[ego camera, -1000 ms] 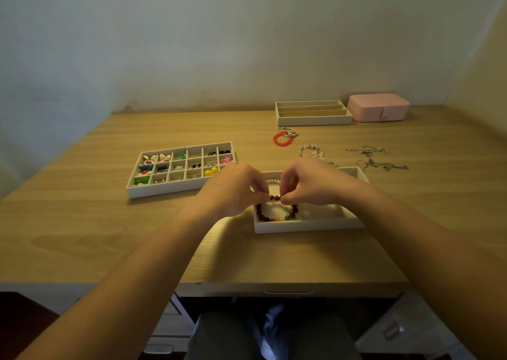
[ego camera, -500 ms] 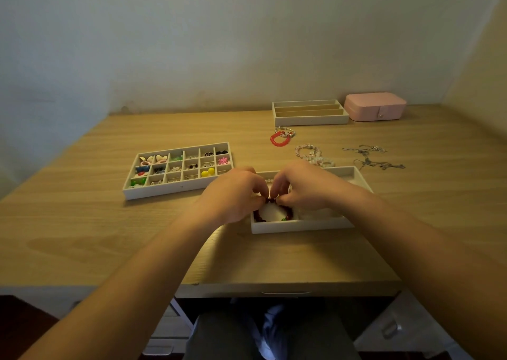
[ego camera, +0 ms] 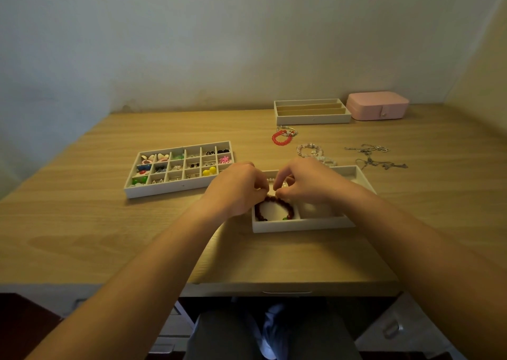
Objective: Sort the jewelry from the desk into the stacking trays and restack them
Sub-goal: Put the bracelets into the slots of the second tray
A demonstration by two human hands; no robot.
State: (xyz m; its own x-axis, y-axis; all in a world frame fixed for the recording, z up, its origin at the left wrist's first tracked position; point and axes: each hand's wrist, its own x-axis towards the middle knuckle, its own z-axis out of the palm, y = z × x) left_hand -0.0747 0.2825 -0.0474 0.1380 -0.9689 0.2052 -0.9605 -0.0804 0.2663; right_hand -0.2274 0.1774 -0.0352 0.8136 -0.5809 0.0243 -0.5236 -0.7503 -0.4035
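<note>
A dark red bead bracelet (ego camera: 274, 207) with a few green beads lies in the front left compartment of a white tray (ego camera: 301, 225) near the desk's front. My left hand (ego camera: 236, 189) and my right hand (ego camera: 304, 181) hover over that tray, and both pinch the bracelet's far side with fingertips close together. A pearl strand shows between my hands in the compartment behind. On the bare desk lie a red bracelet (ego camera: 281, 139), a clear bead bracelet (ego camera: 310, 150) and silver chains (ego camera: 375, 158).
A white tray with many small compartments (ego camera: 178, 167), full of earrings and colourful bits, stands to the left. A tray with three long slots (ego camera: 311, 111) and a pink jewelry box (ego camera: 377, 105) sit at the back right near the wall.
Both hands have lowered the dark red bracelet into the tray's front left compartment, where it now lies flat. The view has shifted slightly.
</note>
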